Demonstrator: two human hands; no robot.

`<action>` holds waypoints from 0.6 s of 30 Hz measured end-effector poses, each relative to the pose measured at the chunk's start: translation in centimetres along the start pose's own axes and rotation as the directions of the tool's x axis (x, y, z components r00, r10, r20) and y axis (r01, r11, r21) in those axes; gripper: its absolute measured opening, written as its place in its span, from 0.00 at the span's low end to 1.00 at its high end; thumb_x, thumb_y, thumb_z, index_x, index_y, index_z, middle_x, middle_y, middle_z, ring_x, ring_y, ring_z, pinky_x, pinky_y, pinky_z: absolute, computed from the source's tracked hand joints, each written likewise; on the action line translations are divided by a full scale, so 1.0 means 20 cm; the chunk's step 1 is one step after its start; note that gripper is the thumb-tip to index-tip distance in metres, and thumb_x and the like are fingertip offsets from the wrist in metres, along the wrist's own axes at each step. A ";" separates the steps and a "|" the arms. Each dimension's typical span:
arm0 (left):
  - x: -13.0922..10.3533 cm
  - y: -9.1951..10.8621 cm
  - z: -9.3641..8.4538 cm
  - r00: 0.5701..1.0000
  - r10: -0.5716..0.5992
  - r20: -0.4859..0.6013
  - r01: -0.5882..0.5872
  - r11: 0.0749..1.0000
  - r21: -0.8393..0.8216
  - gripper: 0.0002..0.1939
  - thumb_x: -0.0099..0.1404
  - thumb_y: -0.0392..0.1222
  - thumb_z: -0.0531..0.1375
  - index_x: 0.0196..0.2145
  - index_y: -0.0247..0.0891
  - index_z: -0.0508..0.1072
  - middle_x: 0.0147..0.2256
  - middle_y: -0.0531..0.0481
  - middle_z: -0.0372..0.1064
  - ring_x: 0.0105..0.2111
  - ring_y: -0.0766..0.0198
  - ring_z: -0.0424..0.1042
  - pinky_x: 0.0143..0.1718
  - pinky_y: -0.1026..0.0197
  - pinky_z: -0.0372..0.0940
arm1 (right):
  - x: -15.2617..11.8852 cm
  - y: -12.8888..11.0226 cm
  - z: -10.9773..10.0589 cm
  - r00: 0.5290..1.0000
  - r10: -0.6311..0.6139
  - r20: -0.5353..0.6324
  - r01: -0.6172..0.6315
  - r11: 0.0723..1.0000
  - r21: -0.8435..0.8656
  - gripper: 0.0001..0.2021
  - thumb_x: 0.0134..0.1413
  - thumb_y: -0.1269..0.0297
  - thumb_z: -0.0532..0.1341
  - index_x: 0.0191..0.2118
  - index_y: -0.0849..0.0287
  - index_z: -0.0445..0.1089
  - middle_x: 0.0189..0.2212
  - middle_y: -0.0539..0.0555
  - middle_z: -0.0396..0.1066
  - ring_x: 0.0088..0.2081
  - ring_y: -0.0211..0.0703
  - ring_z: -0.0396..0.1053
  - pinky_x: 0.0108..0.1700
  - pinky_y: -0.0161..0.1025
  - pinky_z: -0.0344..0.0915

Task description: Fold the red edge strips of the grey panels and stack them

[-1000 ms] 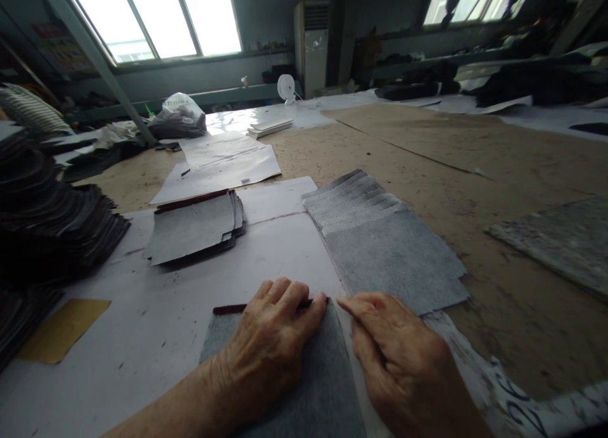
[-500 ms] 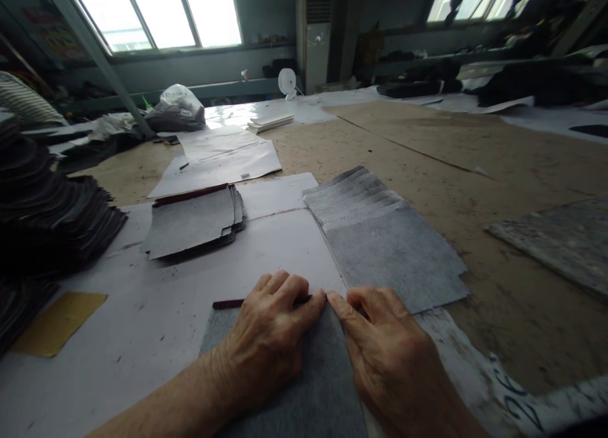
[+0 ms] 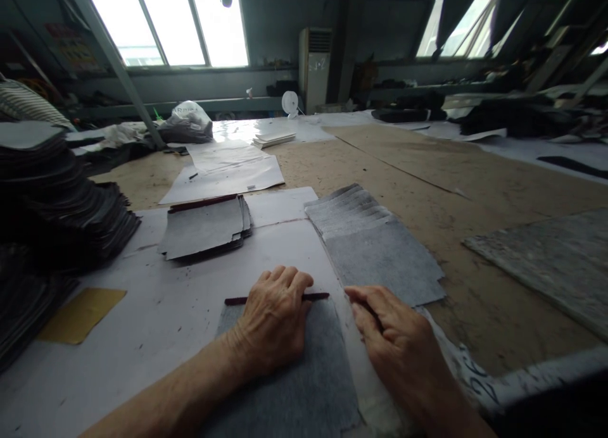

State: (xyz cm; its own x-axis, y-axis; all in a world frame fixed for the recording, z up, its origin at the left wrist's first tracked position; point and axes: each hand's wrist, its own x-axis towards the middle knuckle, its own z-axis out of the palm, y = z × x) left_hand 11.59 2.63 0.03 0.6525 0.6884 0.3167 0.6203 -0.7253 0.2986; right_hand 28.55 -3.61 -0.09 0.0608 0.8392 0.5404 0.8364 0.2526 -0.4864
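A grey fabric piece (image 3: 313,375) lies flat in front of me, with a dark red strip (image 3: 317,296) along its far edge. My left hand (image 3: 275,318) rests on the piece, fingers curled over the middle of the strip and pressing it. Just right of the fabric's corner, my right hand (image 3: 394,337) is held apart from it, fingers bent together; whether something small is between them is hidden. Beyond it, grey pieces (image 3: 380,248) lie fanned out. Left of these sits a small stack of grey pieces with a dark red edge (image 3: 204,229).
Tall dark stacks (image 3: 61,197) stand at the left, near a yellowish card (image 3: 83,314). White sheets (image 3: 228,169) and a plastic bag (image 3: 190,121) lie farther back. A grey slab (image 3: 551,261) is at the right. A small white fan (image 3: 289,102) stands at the far edge.
My right hand has come away from the strip's right end, moving right. My left thumb has drawn back toward its palm, uncovering that end. The view has tilted up slightly.
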 end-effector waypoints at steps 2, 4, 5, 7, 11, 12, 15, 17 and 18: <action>0.01 0.00 0.00 0.999 -0.035 0.005 0.035 0.999 -0.031 0.09 0.55 0.31 0.53 0.36 0.34 0.63 0.33 0.44 0.63 0.34 0.57 0.61 0.35 0.52 0.61 | 0.01 -0.01 0.00 0.999 0.035 0.021 -0.035 0.999 0.006 0.11 0.53 0.71 0.51 0.36 0.61 0.70 0.31 0.52 0.73 0.32 0.38 0.71 0.33 0.33 0.67; 0.01 -0.01 -0.01 0.999 -0.037 -0.009 0.037 0.997 -0.062 0.10 0.54 0.31 0.53 0.36 0.34 0.63 0.33 0.45 0.63 0.34 0.58 0.61 0.35 0.53 0.61 | 0.04 -0.03 0.01 0.994 0.070 0.082 -0.073 0.997 0.031 0.11 0.54 0.68 0.52 0.37 0.61 0.71 0.32 0.53 0.73 0.34 0.39 0.71 0.35 0.34 0.67; 0.01 -0.01 -0.01 0.999 -0.029 -0.018 0.027 0.997 -0.074 0.10 0.54 0.31 0.54 0.37 0.34 0.63 0.33 0.46 0.63 0.34 0.58 0.61 0.35 0.53 0.60 | 0.05 -0.03 0.01 0.988 0.089 0.128 -0.095 0.994 0.047 0.11 0.54 0.67 0.52 0.38 0.61 0.71 0.33 0.53 0.73 0.35 0.40 0.71 0.36 0.34 0.67; 0.00 -0.02 -0.01 0.999 -0.009 -0.033 0.006 0.996 -0.093 0.11 0.54 0.31 0.54 0.37 0.34 0.64 0.32 0.46 0.63 0.33 0.59 0.61 0.36 0.54 0.60 | 0.08 -0.04 0.03 0.965 0.125 0.229 -0.143 0.988 0.062 0.10 0.54 0.66 0.54 0.37 0.59 0.72 0.32 0.52 0.73 0.34 0.40 0.71 0.36 0.34 0.66; 0.00 -0.03 -0.02 0.999 -0.001 -0.052 -0.009 0.982 -0.189 0.09 0.57 0.34 0.56 0.37 0.36 0.69 0.32 0.48 0.63 0.33 0.61 0.62 0.36 0.56 0.58 | 0.13 -0.07 0.05 0.935 0.082 0.345 -0.122 0.988 0.095 0.10 0.53 0.66 0.55 0.27 0.56 0.72 0.24 0.49 0.69 0.28 0.36 0.68 0.31 0.32 0.63; 0.00 -0.04 -0.02 0.998 -0.007 -0.059 -0.007 0.974 -0.226 0.07 0.57 0.36 0.57 0.35 0.37 0.71 0.32 0.48 0.63 0.33 0.62 0.62 0.37 0.57 0.57 | 0.14 -0.08 0.05 0.943 0.033 0.332 -0.075 0.991 0.115 0.11 0.54 0.67 0.55 0.25 0.57 0.71 0.23 0.48 0.68 0.26 0.35 0.67 0.30 0.31 0.62; 0.00 -0.05 -0.04 0.996 -0.014 -0.086 -0.013 0.953 -0.303 0.05 0.60 0.40 0.58 0.32 0.41 0.74 0.31 0.51 0.65 0.34 0.64 0.63 0.39 0.58 0.55 | 0.12 -0.08 0.04 0.965 -0.153 0.212 0.132 0.985 0.110 0.12 0.56 0.68 0.53 0.24 0.58 0.68 0.22 0.48 0.66 0.24 0.32 0.66 0.28 0.29 0.61; 0.00 -0.06 -0.05 0.998 0.016 -0.066 -0.036 0.949 -0.315 0.05 0.60 0.42 0.58 0.32 0.43 0.75 0.30 0.53 0.67 0.33 0.66 0.65 0.39 0.58 0.53 | 0.11 -0.06 0.03 0.939 -0.304 0.159 0.300 0.953 0.047 0.12 0.58 0.68 0.51 0.27 0.58 0.68 0.22 0.49 0.66 0.24 0.32 0.66 0.27 0.28 0.62; 0.00 -0.06 -0.05 0.999 0.029 -0.043 -0.041 0.948 -0.316 0.05 0.60 0.42 0.59 0.31 0.43 0.75 0.29 0.54 0.68 0.32 0.67 0.66 0.39 0.59 0.53 | 0.10 -0.04 0.03 0.905 -0.398 0.153 0.400 0.916 0.016 0.11 0.58 0.68 0.51 0.30 0.58 0.68 0.23 0.49 0.66 0.24 0.32 0.66 0.28 0.28 0.62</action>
State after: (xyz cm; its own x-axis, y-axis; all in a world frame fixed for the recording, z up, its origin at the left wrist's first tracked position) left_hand 10.36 3.58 0.64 0.6512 0.6661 0.3635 0.4233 -0.7165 0.5545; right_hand 27.76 -1.84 0.96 -0.3613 0.7324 0.5771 0.7822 0.5749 -0.2399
